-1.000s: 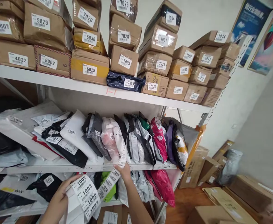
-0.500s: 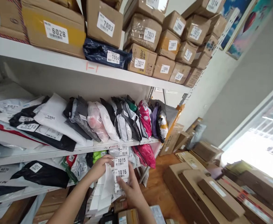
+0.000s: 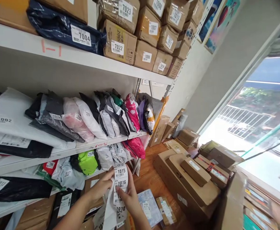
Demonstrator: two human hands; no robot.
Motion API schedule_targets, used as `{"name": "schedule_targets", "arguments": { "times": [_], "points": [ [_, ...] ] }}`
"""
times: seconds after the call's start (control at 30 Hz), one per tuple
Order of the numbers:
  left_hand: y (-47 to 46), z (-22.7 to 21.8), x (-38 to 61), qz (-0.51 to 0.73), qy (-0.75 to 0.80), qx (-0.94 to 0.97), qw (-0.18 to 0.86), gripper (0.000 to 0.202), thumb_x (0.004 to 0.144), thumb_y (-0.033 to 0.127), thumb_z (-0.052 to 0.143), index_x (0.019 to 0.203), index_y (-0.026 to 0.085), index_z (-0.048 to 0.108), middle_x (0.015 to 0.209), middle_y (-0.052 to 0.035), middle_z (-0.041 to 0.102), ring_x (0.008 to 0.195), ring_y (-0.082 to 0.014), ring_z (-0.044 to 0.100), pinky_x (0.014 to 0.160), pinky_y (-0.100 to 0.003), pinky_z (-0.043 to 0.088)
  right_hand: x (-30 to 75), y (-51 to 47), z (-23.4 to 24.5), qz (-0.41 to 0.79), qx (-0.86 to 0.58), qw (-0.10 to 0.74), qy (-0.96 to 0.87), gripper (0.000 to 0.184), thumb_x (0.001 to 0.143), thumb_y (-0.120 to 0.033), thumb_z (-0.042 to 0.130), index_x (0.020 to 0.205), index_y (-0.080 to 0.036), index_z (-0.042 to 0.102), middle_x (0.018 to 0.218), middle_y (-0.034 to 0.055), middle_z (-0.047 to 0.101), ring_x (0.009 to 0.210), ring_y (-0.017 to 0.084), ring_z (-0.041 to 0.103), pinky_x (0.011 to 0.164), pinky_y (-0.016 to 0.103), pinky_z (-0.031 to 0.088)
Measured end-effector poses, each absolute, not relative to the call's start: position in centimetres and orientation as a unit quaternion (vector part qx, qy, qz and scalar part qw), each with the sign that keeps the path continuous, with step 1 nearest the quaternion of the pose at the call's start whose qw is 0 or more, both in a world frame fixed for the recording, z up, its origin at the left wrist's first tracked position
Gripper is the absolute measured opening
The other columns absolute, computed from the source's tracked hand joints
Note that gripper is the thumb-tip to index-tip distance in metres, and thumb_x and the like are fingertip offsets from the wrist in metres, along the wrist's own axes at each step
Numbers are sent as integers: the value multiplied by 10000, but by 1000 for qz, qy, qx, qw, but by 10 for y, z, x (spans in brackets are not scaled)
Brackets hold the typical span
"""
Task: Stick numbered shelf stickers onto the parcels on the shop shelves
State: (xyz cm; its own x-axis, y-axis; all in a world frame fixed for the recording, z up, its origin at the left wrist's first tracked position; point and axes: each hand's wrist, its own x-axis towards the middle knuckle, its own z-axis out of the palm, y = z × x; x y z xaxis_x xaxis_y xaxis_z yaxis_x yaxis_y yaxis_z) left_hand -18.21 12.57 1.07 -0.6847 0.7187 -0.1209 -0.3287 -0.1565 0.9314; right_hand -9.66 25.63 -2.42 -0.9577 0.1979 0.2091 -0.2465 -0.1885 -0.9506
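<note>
A strip of white number labels runs between my hands, with 1015 and 1016 plainly readable. My left hand is closed, its fingers pinching the strip's left side. On the other side my right hand grips it, the thumb pressed across the labels below 1016. A blank white length of backing paper hangs down under my left hand. Just beyond my hands, the lower shelf carries a bright green parcel marked 7020 and several pale plastic mailers.
Mailers stand in a row on the middle shelf, and numbered boxes are stacked on the upper one. Large cartons cover the floor to the right. A pale blue parcel and a small taped box lie below my right hand.
My view has swung right and moved nearer the shelf end, so the shelves shift left and more window shows. Both hands keep hold of the label strip, now slightly lower in view.
</note>
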Motion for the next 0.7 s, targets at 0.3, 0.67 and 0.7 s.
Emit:
{"name": "schedule_targets", "arguments": {
  "times": [0.3,0.67,0.7],
  "points": [
    [151,12,-166,760,632,86,124,399,651,537,652,815,174,631,790,-41,659,801,-222,592,714,-288,493,-94,251,-52,697,1,179,-695,758,804,-378,634,1439,-240,245,1513,102,308,1393,251,289,1153,422,223],
    [140,5,-176,648,722,242,-14,332,665,485,689,553,184,606,563,-14,563,595,-163,510,623,-251,447,-85,256,-31,768,-79,126,-623,619,745,-751,454,809,-167,649,430,3,546,356,111,433,388,227,340],
    [138,4,-176,642,726,246,-13,322,648,479,707,542,189,616,551,-17,569,587,-165,514,628,-255,450,-89,262,-20,767,-94,76,-630,634,750,-766,420,686,-170,623,341,-24,458,290,82,321,346,216,245]
  ]
}}
